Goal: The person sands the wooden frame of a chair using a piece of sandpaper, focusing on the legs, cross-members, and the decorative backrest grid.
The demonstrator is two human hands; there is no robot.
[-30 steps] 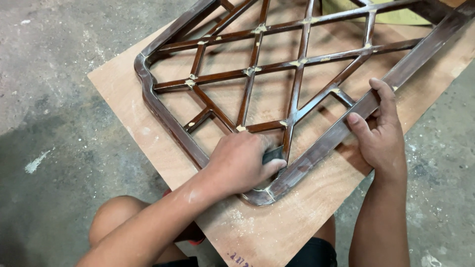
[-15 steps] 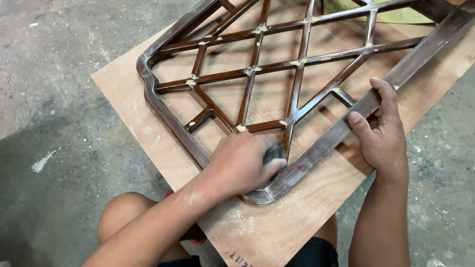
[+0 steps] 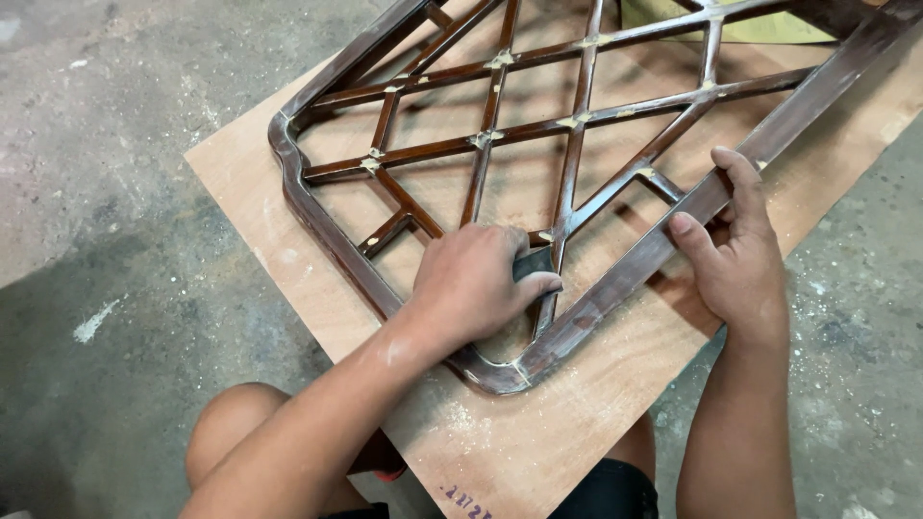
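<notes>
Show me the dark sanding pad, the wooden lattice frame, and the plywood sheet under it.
sanding pad (image 3: 532, 261), head view, exposed dark corner beside the left hand's fingers.
lattice frame (image 3: 317, 216), head view, left outer rail.
plywood sheet (image 3: 577, 413), head view, bare dusty near part.

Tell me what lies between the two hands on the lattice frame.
In the head view, between the left hand and right hand run a dark lattice bar and the frame's outer rail, with bare plywood board showing through.

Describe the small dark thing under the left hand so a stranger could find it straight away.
A dark wooden lattice frame lies on a plywood sheet on the floor. At its near rounded corner, the left hand presses a small dark pad, the only soft, loose piece among rigid bars.
</notes>
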